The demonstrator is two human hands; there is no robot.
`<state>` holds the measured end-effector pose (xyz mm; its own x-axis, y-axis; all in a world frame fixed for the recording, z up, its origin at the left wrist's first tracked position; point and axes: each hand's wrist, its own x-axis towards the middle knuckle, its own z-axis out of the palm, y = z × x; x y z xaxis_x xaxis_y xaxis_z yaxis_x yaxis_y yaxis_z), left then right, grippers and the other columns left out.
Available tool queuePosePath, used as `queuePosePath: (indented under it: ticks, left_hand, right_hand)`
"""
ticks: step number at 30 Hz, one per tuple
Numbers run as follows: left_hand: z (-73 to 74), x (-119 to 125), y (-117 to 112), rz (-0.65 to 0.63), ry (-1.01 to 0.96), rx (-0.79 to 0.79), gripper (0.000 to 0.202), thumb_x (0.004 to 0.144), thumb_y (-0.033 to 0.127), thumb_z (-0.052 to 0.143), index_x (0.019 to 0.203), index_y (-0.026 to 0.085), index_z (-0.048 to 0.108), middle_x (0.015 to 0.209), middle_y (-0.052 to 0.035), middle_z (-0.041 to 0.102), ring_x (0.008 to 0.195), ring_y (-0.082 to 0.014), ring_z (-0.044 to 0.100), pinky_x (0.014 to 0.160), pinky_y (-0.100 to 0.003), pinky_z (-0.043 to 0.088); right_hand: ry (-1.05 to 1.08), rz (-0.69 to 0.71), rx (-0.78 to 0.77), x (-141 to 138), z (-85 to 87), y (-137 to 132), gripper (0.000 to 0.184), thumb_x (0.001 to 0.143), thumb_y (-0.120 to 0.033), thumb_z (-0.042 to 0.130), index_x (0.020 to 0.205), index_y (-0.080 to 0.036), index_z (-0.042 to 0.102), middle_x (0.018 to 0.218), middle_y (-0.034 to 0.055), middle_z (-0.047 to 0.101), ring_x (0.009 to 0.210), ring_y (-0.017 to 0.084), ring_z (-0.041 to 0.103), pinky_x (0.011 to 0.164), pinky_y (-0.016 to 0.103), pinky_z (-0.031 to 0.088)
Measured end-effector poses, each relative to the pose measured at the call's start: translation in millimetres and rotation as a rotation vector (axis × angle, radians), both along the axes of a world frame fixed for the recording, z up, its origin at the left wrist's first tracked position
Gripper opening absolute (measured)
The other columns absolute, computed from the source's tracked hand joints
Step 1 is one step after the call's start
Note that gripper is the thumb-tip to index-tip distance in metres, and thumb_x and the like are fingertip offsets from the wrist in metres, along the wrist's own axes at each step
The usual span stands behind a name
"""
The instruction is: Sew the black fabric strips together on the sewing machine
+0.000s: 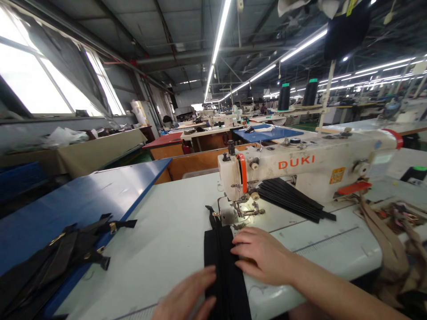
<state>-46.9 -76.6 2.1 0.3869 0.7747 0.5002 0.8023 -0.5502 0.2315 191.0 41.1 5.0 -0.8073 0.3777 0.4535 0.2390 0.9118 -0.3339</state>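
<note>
A long black fabric strip (230, 275) with what looks like a zipper along its middle lies on the pale sewing table, its far end just in front of the needle area. A narrow black tab (213, 218) sticks out from that far end. My right hand (262, 257) rests at the strip's right edge, fingers apart and fingertips touching it. My left hand (188, 295), slightly blurred, is at the left edge with its fingers spread; part of it is cut off by the frame. The sewing machine (267, 166) stands over the table, its work light on.
Flat black strips (290, 200) lie fanned under the machine arm. Black pieces with metal zipper pulls (66, 253) are piled on the left, over the edge of a blue table (110, 186). Tan straps (387, 235) hang at the right beside a tray of small parts. Thread cones (283, 97) stand behind.
</note>
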Motion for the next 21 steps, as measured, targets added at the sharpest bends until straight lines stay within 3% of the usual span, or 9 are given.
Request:
queuePosePath:
  ticks: [3,4,6,8,10,15,21]
  left_hand:
    - [14.2,-1.9,52.9,0.528,-0.364,-0.423,0.040,0.081,0.031,0.067,0.118,0.021,0.057,0.111,-0.0063,0.070,0.098,-0.0252,0.068,0.088,-0.036,0.054]
    - [18.6,-0.4,74.4,0.562,-0.400,-0.470,0.048,0.076,0.028,0.072,0.119,0.016,0.055,0.106,-0.0087,0.070,0.096,-0.0271,0.068,0.086,-0.039,0.054]
    - [24.2,5.2,114.8,0.562,-0.438,-0.516,0.054,0.070,0.024,0.077,0.118,0.013,0.055,0.099,-0.0078,0.069,0.090,-0.0259,0.067,0.083,-0.040,0.054]
    - [25.3,12.3,144.7,0.543,-0.481,-0.541,0.039,0.080,0.024,0.072,0.115,0.014,0.057,0.101,-0.0064,0.066,0.086,-0.0211,0.066,0.079,-0.039,0.054]
    - [23.2,17.7,160.6,0.519,-0.538,-0.557,0.026,0.089,0.027,0.064,0.111,0.015,0.059,0.103,-0.0054,0.064,0.084,-0.0181,0.065,0.075,-0.038,0.054]
    - [16.8,15.4,157.3,0.398,-0.739,-0.575,0.030,0.092,0.031,0.060,0.118,0.015,0.055,0.095,-0.0039,0.065,0.076,-0.0164,0.066,0.069,-0.034,0.055]
    - [7.6,11.3,157.4,0.333,-0.855,-0.495,0.062,0.074,0.032,0.072,0.127,0.015,0.045,0.081,-0.0016,0.067,0.078,-0.0211,0.069,0.070,-0.034,0.055]
  right_hand:
    - [-0.011,0.001,-0.003,-0.4,0.0,0.2,0.018,0.086,-0.024,0.059,0.100,-0.018,0.068,0.100,0.0066,0.066,0.093,0.021,0.056,0.087,0.035,0.044]
    - [-0.010,0.000,-0.003,-0.5,0.0,0.2,0.017,0.086,-0.024,0.059,0.099,-0.018,0.068,0.101,0.0064,0.066,0.094,0.021,0.056,0.088,0.034,0.044]
    - [-0.015,-0.005,-0.001,-0.7,-0.2,0.5,0.017,0.085,-0.023,0.061,0.099,-0.018,0.068,0.102,0.0059,0.066,0.095,0.020,0.056,0.089,0.034,0.043]
    - [-0.032,-0.007,0.005,-0.9,-0.5,1.2,0.017,0.085,-0.025,0.061,0.099,-0.018,0.069,0.101,0.0054,0.066,0.094,0.020,0.056,0.089,0.033,0.043]
    - [-0.043,-0.008,0.009,-1.0,-0.7,2.0,0.018,0.085,-0.026,0.061,0.099,-0.018,0.068,0.100,0.0053,0.066,0.093,0.020,0.055,0.088,0.033,0.044]
    - [-0.021,-0.022,0.013,-1.5,-1.6,3.0,0.016,0.084,-0.027,0.062,0.096,-0.018,0.068,0.097,0.0056,0.066,0.091,0.020,0.055,0.086,0.033,0.044]
    - [0.004,-0.047,0.011,-1.8,-0.4,2.1,0.017,0.086,-0.026,0.059,0.099,-0.017,0.067,0.106,0.0076,0.065,0.097,0.021,0.055,0.091,0.033,0.042]
